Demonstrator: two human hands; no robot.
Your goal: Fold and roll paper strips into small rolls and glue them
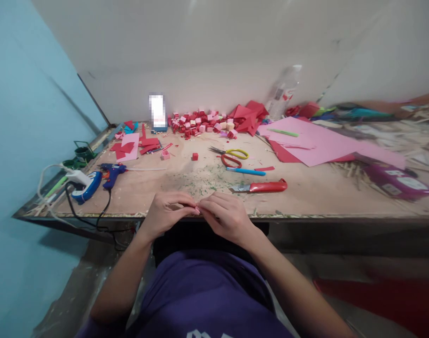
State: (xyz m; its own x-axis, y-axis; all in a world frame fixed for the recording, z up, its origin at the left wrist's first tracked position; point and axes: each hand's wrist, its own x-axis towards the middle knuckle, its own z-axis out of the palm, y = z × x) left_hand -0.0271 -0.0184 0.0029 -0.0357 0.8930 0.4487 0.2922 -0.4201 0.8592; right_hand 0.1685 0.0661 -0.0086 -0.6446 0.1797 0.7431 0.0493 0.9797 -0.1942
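Observation:
My left hand and my right hand meet at the table's front edge, fingertips pinched together. Between them is a small pink piece of paper, mostly hidden by the fingers. Just beyond the hands, green shavings are scattered over the wood. To the right of them lies a red-handled knife, its blade pointing left. Behind the knife are a blue pen and scissors with one yellow and one red handle loop. A single red paper cube sits farther back.
A heap of red and pink cubes lines the wall beside an upright phone. At left are a blue glue gun and a power strip with cords. Pink paper sheets, a plastic bottle and a purple box occupy the right.

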